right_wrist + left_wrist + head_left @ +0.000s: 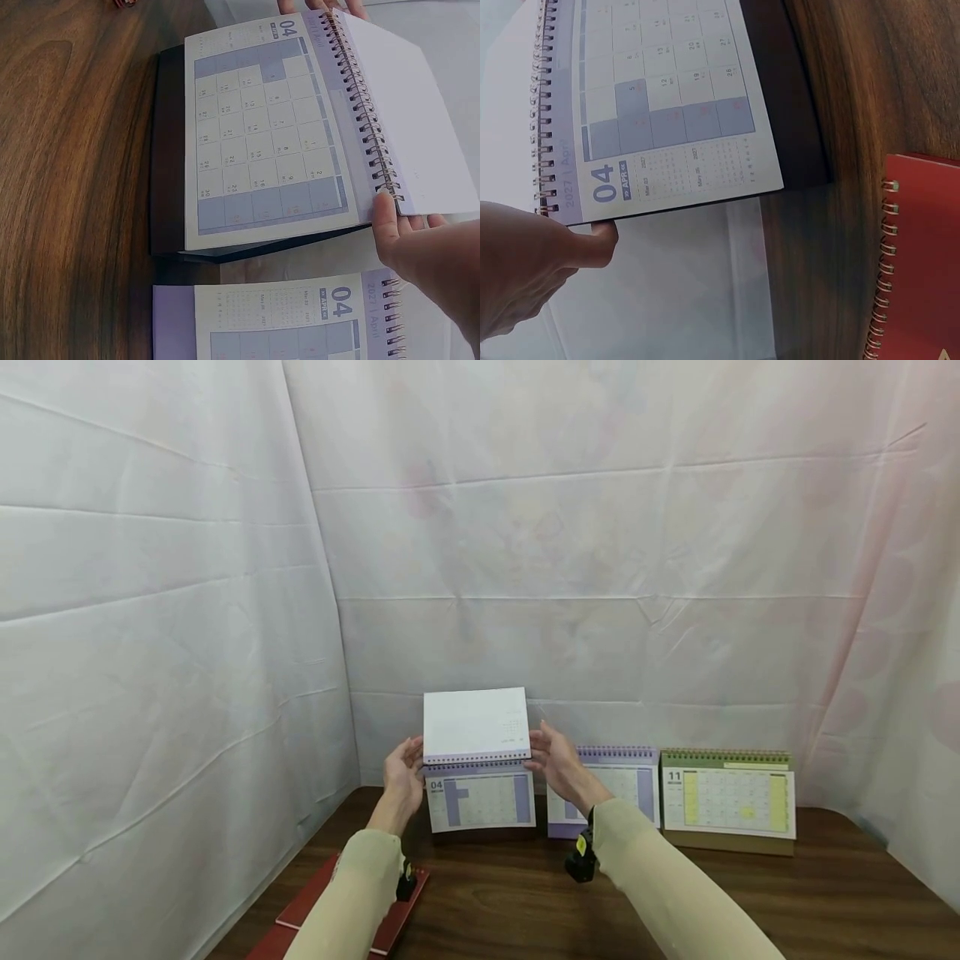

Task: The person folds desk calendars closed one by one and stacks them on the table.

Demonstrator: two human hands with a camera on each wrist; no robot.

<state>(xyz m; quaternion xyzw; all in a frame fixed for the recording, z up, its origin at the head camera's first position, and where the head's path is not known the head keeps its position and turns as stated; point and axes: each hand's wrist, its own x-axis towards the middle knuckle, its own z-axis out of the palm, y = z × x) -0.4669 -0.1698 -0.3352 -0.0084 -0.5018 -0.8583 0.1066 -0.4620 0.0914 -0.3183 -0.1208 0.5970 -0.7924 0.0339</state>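
Note:
A spiral-bound desk calendar [481,800] shows its 04 page facing me, and a blank-looking white sheet is raised above the coil. My left hand [405,779] holds its left end by the coil; in the left wrist view the thumb [592,246] lies at the calendar's edge. At the opposite end, my right hand [558,764] grips near the coil, the thumb [385,217] in front and other fingers partly hidden behind. The calendar's dark base [169,150] is at the tabletop; whether it bears fully on it, I cannot tell.
Close on the right stands a purple desk calendar [641,789], partly behind my right hand, then a green one [731,802] showing 11. Red spiral notebooks [401,914] lie on the wooden table [510,902] at front left, partly under my left sleeve. Pale cloth [525,568] hangs behind.

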